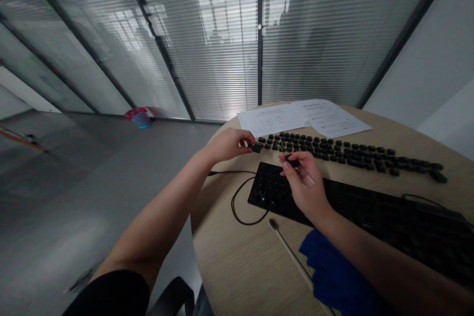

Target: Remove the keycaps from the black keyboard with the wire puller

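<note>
My left hand [234, 144] is closed, its thumb and fingers pinching a black keycap [256, 147] at the left end of the laid-out keycaps [326, 148]. My right hand [305, 175] is closed around a small black piece [292, 160] with thin, pale wire-like parts, which looks like a keycap puller; the fingers partly hide it. That hand is above the black keyboard [268, 182], just short of the keycap rows. Bare switches seem to show at the keyboard's left end, while its right part is too dark to make out.
Printed sheets [274, 119] lie at the table's far edge. A black cable [234, 207] loops left of the keyboard. Nearer me are a thin brush [291, 252] and a blue cloth [329, 271], under my right forearm. A basket [140, 118] stands on the floor by the glass wall.
</note>
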Action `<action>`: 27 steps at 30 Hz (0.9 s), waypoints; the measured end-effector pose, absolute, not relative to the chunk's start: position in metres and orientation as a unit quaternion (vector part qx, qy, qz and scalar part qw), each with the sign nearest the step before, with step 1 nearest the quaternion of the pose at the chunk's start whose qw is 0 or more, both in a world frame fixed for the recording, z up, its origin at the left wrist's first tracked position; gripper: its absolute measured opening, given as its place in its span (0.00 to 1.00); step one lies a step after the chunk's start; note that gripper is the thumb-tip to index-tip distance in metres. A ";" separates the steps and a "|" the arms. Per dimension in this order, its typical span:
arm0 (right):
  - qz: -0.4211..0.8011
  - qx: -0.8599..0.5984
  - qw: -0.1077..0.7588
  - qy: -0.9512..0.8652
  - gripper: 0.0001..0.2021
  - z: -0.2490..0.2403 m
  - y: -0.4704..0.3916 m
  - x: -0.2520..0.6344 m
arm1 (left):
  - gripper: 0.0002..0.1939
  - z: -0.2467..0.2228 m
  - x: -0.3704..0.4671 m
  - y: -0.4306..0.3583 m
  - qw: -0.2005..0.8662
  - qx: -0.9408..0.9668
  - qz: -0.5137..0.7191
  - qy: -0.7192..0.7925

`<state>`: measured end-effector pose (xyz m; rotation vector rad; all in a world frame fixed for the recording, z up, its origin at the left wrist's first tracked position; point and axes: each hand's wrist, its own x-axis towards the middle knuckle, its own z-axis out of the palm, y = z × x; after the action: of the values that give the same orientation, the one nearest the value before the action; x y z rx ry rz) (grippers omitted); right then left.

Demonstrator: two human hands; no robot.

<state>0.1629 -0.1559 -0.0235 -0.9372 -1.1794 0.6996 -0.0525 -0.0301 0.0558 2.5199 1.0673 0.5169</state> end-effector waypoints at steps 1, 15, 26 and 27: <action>0.313 -0.423 0.678 -0.513 0.08 -0.023 -0.155 0.163 | 0.08 0.053 -0.054 -0.020 0.176 0.881 0.185 0.399; 0.302 -0.432 0.660 -0.535 0.03 -0.023 -0.161 0.164 | 0.10 0.001 -0.047 -0.007 0.152 0.895 0.155 0.389; 0.298 -0.441 0.665 -0.524 0.04 -0.021 -0.159 0.164 | 0.09 -0.004 -0.046 -0.003 0.131 0.878 0.189 0.420; 0.300 -0.441 0.666 -0.522 0.04 -0.020 -0.159 0.164 | 0.10 -0.005 -0.047 -0.003 0.131 0.877 0.189 0.422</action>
<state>0.1642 -0.1594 -0.0205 -0.9952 -1.1783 0.6768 -0.0465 -0.0028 -0.0046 2.5479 1.2245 0.5481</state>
